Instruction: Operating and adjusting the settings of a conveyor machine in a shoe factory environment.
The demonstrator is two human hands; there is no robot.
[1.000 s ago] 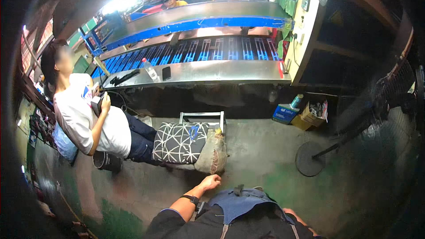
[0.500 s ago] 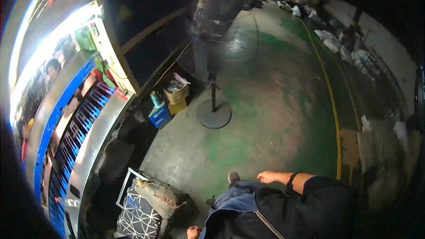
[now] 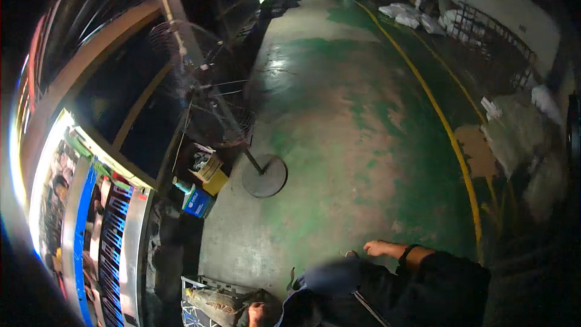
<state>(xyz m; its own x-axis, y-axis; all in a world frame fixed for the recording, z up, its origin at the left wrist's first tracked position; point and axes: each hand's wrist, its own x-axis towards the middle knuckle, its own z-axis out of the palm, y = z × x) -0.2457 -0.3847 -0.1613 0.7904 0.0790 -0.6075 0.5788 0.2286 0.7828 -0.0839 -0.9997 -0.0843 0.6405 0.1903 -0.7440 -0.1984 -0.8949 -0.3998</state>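
My right hand (image 3: 377,247) hangs over the green and grey floor, its fingers loosely bent and apart, holding nothing I can see. A dark band circles its wrist. My left hand (image 3: 257,313) is low at the lower edge, next to a chair-like seat with a worn beige cloth pad (image 3: 218,307). Its fingers are blurred and partly out of sight, and whether it touches the seat I cannot tell. A patterned cushion (image 3: 192,317) shows under the pad. Dark clothing covers my body between the hands.
A pedestal fan (image 3: 264,175) stands ahead on the left, beside a blue box (image 3: 196,201) and a yellow box (image 3: 215,182). A lit machine with a metal edge (image 3: 134,254) runs along the left. Yellow line (image 3: 445,122), white bags (image 3: 402,15) and flat cardboard (image 3: 477,150) lie right.
The view has turned and moved forward; the fan and boxes have shifted left, the seat lower. My left hand now appears beside the seat's pad. My right hand still hangs at the right.
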